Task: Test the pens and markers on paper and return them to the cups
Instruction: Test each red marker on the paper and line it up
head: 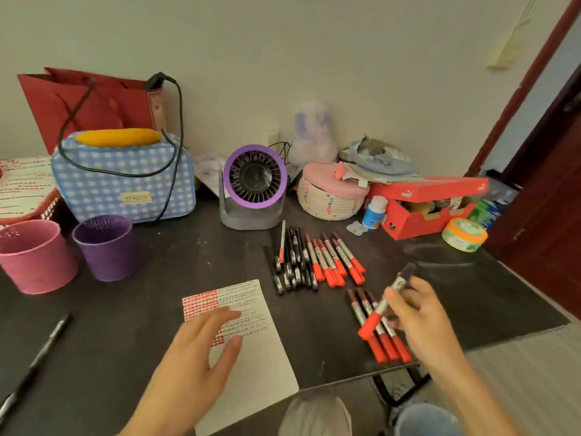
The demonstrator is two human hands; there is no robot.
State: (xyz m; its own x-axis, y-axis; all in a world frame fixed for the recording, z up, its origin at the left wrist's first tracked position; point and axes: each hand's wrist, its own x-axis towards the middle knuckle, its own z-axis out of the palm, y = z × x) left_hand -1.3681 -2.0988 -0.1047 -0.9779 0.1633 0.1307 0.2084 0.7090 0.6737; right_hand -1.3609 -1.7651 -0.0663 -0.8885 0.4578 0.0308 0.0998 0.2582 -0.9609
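A silver marker with a red cap (pixel 382 305) is tilted in the air, pinched by the right hand (pixel 418 319) just above three matching red-capped markers (pixel 390 347) on the dark counter (pixel 157 278). The left hand (pixel 201 350) lies spread on the white scribbled paper sheet (pixel 257 366). A pink plastic cup (pixel 34 256) and a purple plastic cup (pixel 107 247) stand far left.

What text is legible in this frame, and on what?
"ETALOO" (last letters unsure): tag on the blue checked bag.
"PUMA": front edge of the red shoebox lid.
Too blurred to read: the print on the marker in the right hand, and the labels on the white bottle and the green tub.
No words: the paper carries only red and dark test scribbles.
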